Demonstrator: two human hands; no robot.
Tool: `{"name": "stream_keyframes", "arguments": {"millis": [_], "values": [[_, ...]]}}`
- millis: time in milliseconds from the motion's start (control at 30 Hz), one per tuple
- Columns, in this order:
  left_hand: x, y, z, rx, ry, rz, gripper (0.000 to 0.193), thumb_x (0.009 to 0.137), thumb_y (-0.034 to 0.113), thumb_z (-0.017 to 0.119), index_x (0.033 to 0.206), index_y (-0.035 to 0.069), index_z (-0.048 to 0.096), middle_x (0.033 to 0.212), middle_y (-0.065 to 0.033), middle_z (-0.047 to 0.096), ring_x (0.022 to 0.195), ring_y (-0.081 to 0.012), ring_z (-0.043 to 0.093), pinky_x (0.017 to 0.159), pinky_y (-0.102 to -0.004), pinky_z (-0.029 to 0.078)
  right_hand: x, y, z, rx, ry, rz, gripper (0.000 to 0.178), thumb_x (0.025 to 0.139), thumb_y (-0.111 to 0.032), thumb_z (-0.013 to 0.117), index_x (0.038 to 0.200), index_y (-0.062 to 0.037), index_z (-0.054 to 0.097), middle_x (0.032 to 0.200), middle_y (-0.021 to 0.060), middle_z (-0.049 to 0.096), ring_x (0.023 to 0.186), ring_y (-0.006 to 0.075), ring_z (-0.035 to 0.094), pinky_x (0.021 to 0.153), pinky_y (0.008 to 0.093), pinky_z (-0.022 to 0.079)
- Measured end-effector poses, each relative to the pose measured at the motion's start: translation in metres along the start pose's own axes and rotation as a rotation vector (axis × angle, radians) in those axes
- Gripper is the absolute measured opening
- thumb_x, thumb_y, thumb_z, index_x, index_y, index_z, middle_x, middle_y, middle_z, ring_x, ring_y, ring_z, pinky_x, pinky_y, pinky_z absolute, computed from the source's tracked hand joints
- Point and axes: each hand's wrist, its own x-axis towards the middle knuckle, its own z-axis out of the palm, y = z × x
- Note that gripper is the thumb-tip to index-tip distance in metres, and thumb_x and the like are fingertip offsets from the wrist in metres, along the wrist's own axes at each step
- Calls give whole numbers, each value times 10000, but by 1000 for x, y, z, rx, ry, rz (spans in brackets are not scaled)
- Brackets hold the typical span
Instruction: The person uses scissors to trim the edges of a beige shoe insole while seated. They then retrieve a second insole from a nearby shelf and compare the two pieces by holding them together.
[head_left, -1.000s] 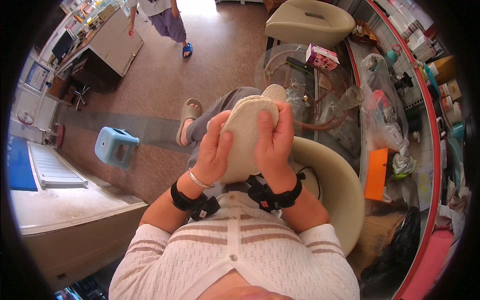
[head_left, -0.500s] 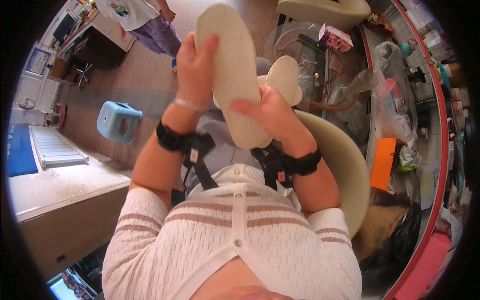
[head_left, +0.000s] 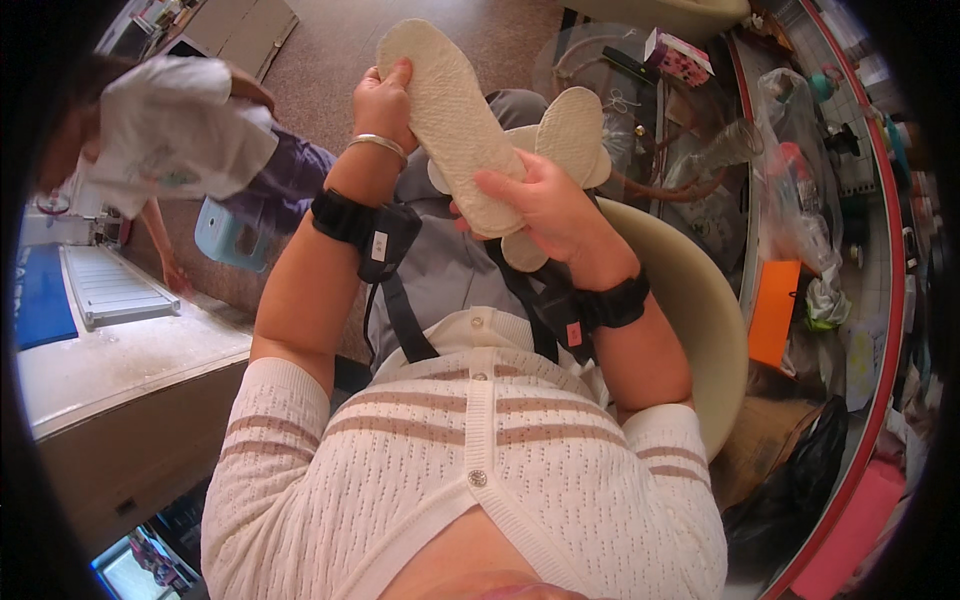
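Observation:
A cream-white insole (head_left: 455,115) with a rough, fibrous surface is held up at a slant over my lap. At its far left edge, my left hand (head_left: 382,108) is closed, thumb on top and fingers underneath. My right hand (head_left: 548,205) grips the nearer end, thumb across the upper face. Below that hand the end of another insole (head_left: 524,250) shows; how it is held is hidden. More pale insoles (head_left: 572,135) lie crossed on my knees just beyond my right hand, partly covered by the held one.
A person (head_left: 190,130) leans over at the left, beside a blue stool (head_left: 230,235) and a white counter (head_left: 130,350). A glass table with a pink tissue box (head_left: 680,58) stands ahead right. Bags and an orange box (head_left: 773,315) crowd the right side.
The held insole has come down slightly and its rough face shows now. The end of another insole has appeared under my right hand. The other person has moved nearer on the left and bent over.

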Motion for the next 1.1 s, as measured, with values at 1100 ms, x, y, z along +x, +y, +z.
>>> {"name": "stream_keyframes", "arguments": {"millis": [1100], "values": [[-11, 11, -25, -357, 64, 75, 274, 890, 180, 608, 1105, 75, 475, 1040, -92, 590, 917, -259, 616, 749, -432, 551, -9, 24, 1, -254, 606, -620, 210, 869, 2, 590, 1073, 43, 561, 887, 74, 657, 760, 74, 597, 664, 212, 489]]}}
